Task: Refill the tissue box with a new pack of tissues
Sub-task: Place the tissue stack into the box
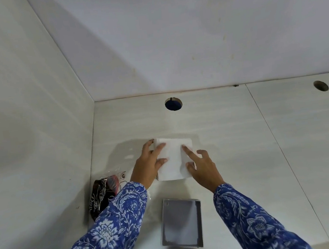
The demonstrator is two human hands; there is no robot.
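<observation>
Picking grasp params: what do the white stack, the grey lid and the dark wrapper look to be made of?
White stack: soft matte tissue paper, layered edges.
Grey lid: looks like rigid plastic or metal, smooth satin face, raised rim; unclear which.
Dark wrapper: thin glossy plastic film, crinkled with highlights.

One tissue stack (174, 159), one lid (181, 223), two hands (147, 166)

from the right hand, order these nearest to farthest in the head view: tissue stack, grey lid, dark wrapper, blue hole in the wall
1. tissue stack: under the right hand, its fingers on it.
2. grey lid: below, nearer the person.
3. blue hole: above, in the wall.
4. dark wrapper: far left, past the left hand.
The hole and the lid are close to call.
</observation>
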